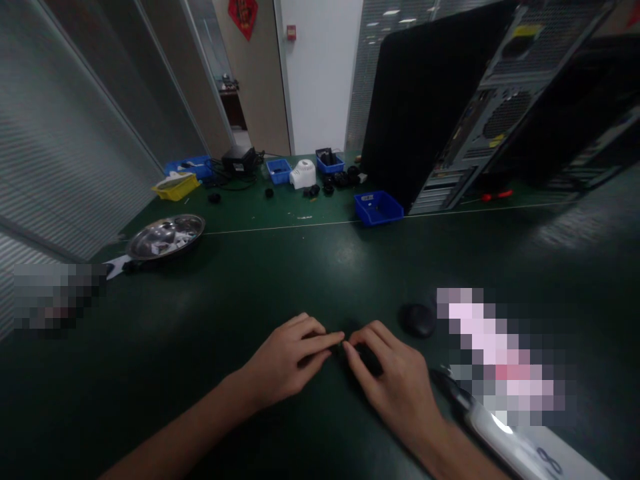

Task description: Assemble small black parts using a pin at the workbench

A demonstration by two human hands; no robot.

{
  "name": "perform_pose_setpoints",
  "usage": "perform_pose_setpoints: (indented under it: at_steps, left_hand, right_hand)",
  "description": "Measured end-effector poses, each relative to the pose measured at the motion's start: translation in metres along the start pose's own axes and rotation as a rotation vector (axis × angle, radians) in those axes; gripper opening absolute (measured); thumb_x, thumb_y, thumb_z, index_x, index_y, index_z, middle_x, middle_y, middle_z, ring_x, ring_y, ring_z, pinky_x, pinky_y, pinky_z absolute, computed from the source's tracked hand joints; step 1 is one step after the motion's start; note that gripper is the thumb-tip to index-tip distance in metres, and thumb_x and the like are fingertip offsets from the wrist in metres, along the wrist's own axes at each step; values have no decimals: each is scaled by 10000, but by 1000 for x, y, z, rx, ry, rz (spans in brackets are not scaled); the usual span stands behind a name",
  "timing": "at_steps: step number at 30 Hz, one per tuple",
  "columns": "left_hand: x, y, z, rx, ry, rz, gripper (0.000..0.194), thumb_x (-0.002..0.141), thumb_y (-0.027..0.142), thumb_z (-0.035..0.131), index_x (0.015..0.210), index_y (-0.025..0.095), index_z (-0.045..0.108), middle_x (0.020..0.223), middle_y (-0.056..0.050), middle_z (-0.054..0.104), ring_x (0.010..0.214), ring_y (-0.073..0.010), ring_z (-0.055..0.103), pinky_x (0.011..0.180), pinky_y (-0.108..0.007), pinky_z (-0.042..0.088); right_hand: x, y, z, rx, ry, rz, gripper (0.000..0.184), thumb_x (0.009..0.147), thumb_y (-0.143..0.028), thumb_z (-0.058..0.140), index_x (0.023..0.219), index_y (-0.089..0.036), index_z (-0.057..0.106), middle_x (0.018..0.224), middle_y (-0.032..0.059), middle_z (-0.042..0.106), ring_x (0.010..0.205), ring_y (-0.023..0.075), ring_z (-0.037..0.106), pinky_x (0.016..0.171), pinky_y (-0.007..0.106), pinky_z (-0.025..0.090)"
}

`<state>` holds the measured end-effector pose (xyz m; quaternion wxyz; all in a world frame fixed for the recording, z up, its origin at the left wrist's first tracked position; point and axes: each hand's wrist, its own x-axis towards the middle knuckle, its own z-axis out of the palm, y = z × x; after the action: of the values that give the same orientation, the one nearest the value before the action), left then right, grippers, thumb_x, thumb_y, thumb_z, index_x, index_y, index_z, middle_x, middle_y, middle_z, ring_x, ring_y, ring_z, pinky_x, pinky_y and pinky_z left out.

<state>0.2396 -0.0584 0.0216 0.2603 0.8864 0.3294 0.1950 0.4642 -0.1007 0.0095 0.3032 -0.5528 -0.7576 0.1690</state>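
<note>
My left hand (293,360) and my right hand (393,380) rest close together on the dark green table (250,287), fingertips almost meeting near the front middle. Both hands have curled, pinched fingers around a small dark thing (345,347) between them; it is too dark to name. A round black part (419,319) lies just beyond my right hand.
A metal bowl (166,236) sits at the left. Blue bins (379,207), a yellow bin (176,185), a white part (303,173) and black parts lie at the back. Open computer cases (480,113) stand at the back right. A white tool (500,433) lies by my right wrist.
</note>
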Motion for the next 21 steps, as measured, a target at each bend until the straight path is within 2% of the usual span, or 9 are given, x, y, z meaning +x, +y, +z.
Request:
perform_pose_setpoints:
  at_steps: [5, 9, 15, 18, 21]
  left_hand:
    - [3, 8, -2, 117, -78, -10, 493, 996, 180, 499, 1486, 231, 517, 1134, -105, 636, 1031, -241, 567, 950, -448, 485]
    - [3, 8, -3, 90, -82, -23, 482, 1002, 182, 491, 1483, 220, 507, 1175, -106, 642, 1061, -242, 573, 977, -455, 481]
    - [3, 7, -4, -16, -31, -1, 275, 1000, 182, 549, 1250, 226, 653, 1222, -66, 675, 1147, -212, 590, 1044, -411, 473]
    - [5, 9, -1, 16, -37, 33, 294, 1011, 171, 533, 1275, 235, 646, 1303, -62, 668, 1233, -214, 580, 1091, -422, 454]
    - [6, 6, -2, 34, -61, 33, 318, 1023, 167, 509, 1311, 233, 627, 1260, -55, 696, 1193, -205, 609, 1086, -431, 465]
  right_hand:
    - [1, 1, 3, -169, 18, 7, 216, 1036, -327, 497, 927, -236, 660, 909, 20, 663, 770, 158, 654, 653, 277, 420]
    - [1, 0, 3, -286, 13, 5, 241, 1028, -331, 490, 889, -235, 661, 883, 23, 667, 746, 165, 661, 613, 280, 413]
    - [2, -1, -1, -300, 22, 31, 249, 1027, -353, 477, 896, -249, 662, 889, 19, 670, 726, 167, 664, 583, 281, 408]
    - [2, -1, 0, -293, 16, 46, 244, 1025, -356, 475, 909, -254, 663, 895, 17, 668, 711, 171, 659, 577, 286, 405]
    - [1, 0, 1, -280, -1, 59, 233, 1026, -358, 479, 913, -257, 656, 905, 12, 665, 728, 176, 662, 594, 287, 412]
